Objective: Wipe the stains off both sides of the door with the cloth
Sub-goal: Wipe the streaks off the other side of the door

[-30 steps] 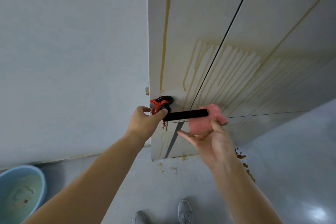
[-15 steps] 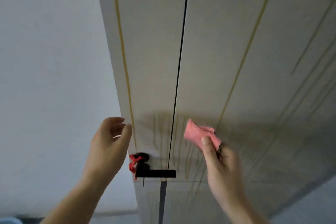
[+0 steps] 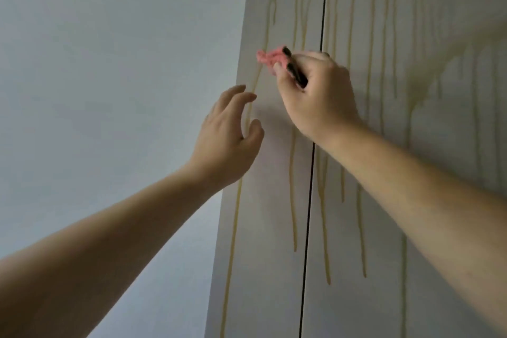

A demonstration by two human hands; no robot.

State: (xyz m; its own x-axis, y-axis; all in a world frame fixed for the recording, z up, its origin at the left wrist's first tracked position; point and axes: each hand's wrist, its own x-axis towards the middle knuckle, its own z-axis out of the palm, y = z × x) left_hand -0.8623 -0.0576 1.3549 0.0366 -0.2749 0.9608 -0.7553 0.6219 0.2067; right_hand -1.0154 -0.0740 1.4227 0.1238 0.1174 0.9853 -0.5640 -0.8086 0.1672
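Observation:
A pale door [image 3: 274,214] fills the right of the view, with a thin black vertical groove [image 3: 310,173] running down it. Yellowish drip stains [image 3: 293,186] streak its face from high up to the bottom. My right hand [image 3: 315,96] grips a bunched pink cloth [image 3: 270,57] and presses it against the door near its left edge, over the stains. My left hand [image 3: 227,134] is raised at the door's left edge, fingers loosely spread, holding nothing.
A plain light wall [image 3: 109,77] takes up the left half of the view. The door handle and the floor are out of frame.
The view has tilted up, away from the handle. My right hand has risen with the cloth to the upper stains near the door's edge. My left hand has risen too, staying by the edge.

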